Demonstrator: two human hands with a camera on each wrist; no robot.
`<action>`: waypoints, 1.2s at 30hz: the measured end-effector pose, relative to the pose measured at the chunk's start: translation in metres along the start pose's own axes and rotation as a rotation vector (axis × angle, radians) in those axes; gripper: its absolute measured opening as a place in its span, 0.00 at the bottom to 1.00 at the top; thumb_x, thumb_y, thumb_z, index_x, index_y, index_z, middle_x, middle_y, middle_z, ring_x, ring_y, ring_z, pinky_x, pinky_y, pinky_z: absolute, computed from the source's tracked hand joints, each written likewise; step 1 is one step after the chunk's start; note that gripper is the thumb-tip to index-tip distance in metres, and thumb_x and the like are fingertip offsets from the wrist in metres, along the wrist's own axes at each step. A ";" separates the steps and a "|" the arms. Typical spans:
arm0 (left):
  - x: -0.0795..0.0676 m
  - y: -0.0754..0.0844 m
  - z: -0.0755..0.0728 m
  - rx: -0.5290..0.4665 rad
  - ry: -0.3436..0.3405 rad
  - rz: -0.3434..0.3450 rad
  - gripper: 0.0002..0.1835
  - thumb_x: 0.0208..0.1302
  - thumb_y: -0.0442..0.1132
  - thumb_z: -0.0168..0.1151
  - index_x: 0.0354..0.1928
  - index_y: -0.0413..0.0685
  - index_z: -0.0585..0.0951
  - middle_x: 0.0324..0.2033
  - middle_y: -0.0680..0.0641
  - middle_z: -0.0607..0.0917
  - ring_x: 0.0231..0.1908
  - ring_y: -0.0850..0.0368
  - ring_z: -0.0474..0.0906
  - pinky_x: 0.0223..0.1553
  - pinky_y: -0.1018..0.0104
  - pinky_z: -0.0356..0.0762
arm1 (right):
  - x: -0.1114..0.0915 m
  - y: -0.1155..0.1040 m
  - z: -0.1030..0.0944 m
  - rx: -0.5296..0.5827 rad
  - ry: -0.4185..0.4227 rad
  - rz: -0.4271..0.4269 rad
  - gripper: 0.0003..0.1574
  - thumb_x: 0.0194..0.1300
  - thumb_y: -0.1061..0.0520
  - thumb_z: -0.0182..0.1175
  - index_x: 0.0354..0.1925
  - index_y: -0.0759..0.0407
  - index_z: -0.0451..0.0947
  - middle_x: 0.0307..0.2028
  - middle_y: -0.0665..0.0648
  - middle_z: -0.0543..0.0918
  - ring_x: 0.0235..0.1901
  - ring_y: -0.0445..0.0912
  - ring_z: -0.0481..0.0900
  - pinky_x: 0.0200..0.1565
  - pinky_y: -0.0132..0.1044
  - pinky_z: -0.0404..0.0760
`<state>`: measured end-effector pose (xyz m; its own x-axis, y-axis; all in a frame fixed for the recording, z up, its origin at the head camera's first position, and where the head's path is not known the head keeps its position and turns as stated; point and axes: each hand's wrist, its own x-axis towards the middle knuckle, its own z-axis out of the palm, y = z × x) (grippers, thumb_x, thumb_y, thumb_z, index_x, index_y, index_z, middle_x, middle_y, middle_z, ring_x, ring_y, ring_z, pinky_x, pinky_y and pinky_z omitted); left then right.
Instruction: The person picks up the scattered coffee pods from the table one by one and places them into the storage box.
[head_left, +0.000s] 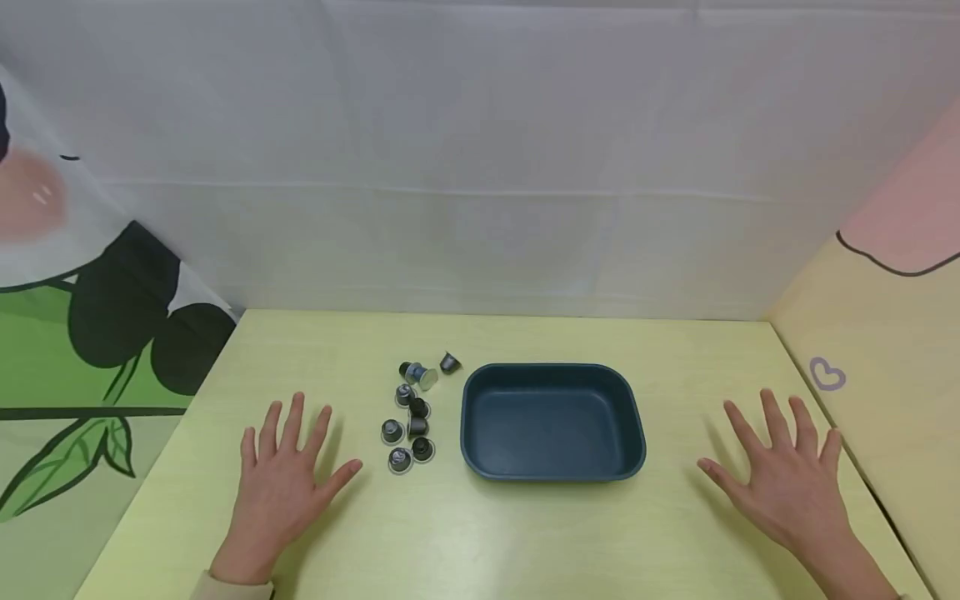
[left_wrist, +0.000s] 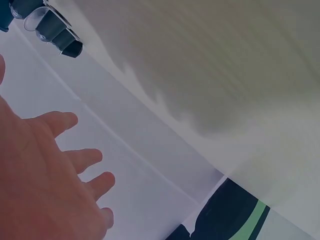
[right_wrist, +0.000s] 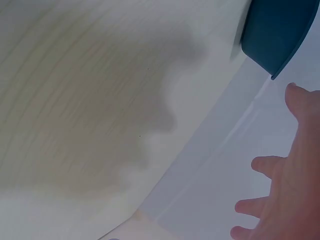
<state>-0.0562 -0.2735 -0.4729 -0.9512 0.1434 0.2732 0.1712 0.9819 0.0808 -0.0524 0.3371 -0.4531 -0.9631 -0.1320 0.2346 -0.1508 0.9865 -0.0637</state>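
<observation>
While the person's left hand (head_left: 279,490) is spread and released, small capsules (head_left: 418,427) lie to its right in a near-to-far cluster, some narrow end up, others sideways. The blue tray (head_left: 553,429), its long axis running left to right, sits between them and the right hand (head_left: 793,487), likewise spread and released.

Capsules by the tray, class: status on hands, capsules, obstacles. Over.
Left hand and right hand empty, spread. Capsules clustered left of tray, none inside. No obstacle seen between left hand and capsules.
</observation>
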 end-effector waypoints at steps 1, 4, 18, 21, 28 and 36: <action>0.000 0.000 0.000 -0.001 -0.001 0.000 0.49 0.58 0.73 0.58 0.71 0.44 0.68 0.74 0.33 0.54 0.74 0.32 0.40 0.65 0.27 0.40 | 0.000 0.000 0.000 0.000 0.003 -0.002 0.57 0.60 0.26 0.60 0.77 0.47 0.55 0.75 0.71 0.46 0.74 0.69 0.33 0.58 0.80 0.34; -0.001 0.000 0.000 -0.002 -0.004 0.002 0.49 0.58 0.73 0.58 0.71 0.44 0.68 0.74 0.33 0.54 0.74 0.32 0.40 0.65 0.27 0.39 | 0.000 0.000 0.000 -0.003 0.004 -0.001 0.57 0.59 0.26 0.60 0.77 0.48 0.56 0.75 0.71 0.47 0.74 0.69 0.35 0.58 0.80 0.34; 0.000 0.002 -0.002 0.010 0.006 0.050 0.47 0.57 0.71 0.62 0.67 0.41 0.73 0.67 0.31 0.68 0.65 0.29 0.60 0.58 0.32 0.64 | -0.003 -0.005 0.000 0.063 -0.039 -0.010 0.54 0.63 0.29 0.60 0.77 0.50 0.57 0.70 0.72 0.60 0.66 0.71 0.56 0.53 0.69 0.67; 0.001 0.003 -0.003 0.001 -0.030 0.044 0.46 0.58 0.70 0.62 0.67 0.41 0.74 0.65 0.32 0.70 0.63 0.29 0.64 0.56 0.33 0.68 | -0.002 -0.009 -0.002 0.102 -0.108 0.012 0.54 0.65 0.29 0.58 0.78 0.48 0.53 0.67 0.70 0.64 0.61 0.69 0.64 0.30 0.60 0.77; 0.002 0.009 -0.006 -0.098 -0.135 -0.022 0.41 0.64 0.69 0.58 0.66 0.45 0.75 0.62 0.37 0.75 0.58 0.34 0.71 0.52 0.36 0.73 | -0.003 -0.020 -0.003 0.174 -0.152 0.027 0.51 0.67 0.30 0.57 0.79 0.46 0.52 0.62 0.68 0.72 0.56 0.67 0.71 0.28 0.58 0.78; 0.003 0.014 -0.004 -0.195 -0.133 -0.006 0.30 0.65 0.61 0.63 0.61 0.48 0.79 0.54 0.41 0.82 0.53 0.40 0.78 0.47 0.42 0.78 | -0.001 -0.037 0.001 0.267 -0.131 0.006 0.44 0.70 0.34 0.57 0.76 0.47 0.60 0.56 0.59 0.81 0.49 0.57 0.82 0.32 0.54 0.78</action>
<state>-0.0557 -0.2595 -0.4666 -0.9757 0.1649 0.1445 0.1991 0.9424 0.2688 -0.0458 0.3012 -0.4518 -0.9822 -0.1545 0.1071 -0.1813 0.9292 -0.3220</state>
